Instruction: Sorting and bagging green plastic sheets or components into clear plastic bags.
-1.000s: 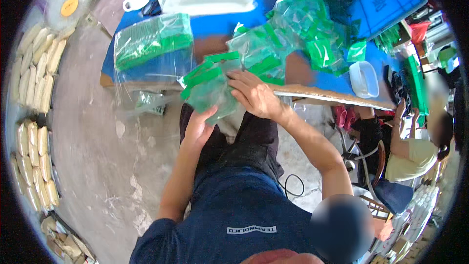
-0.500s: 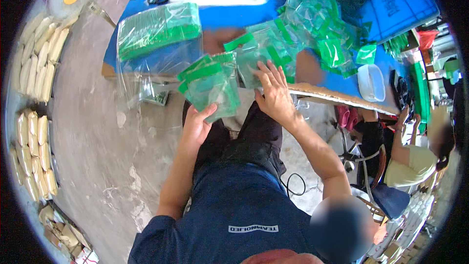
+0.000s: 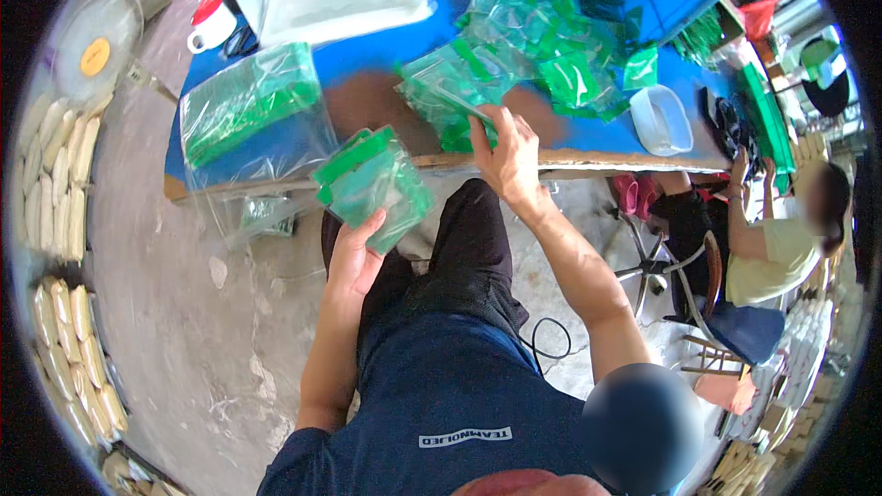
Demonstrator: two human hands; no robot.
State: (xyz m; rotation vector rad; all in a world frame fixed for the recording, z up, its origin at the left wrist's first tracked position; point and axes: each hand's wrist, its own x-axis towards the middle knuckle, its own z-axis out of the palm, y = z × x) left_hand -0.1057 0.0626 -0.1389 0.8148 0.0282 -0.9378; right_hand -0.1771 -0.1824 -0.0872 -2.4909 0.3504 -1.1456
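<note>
Stack of green-edged clear packets (image 3: 381, 186), fanned: in my left hand's (image 3: 355, 257) grip, at the bench's (image 3: 367, 108) near edge. My right hand (image 3: 508, 154), apart from the left, pinches one packet (image 3: 467, 107) above the bench. Bench, left: bagged bundle (image 3: 262, 101). Bench, right: loose packet heap (image 3: 570, 46), clear tub (image 3: 661, 119).

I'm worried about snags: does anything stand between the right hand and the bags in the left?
Nothing visible stands between the right hand and the green-and-clear bags in the left hand; the table's front edge seems just background.
</note>
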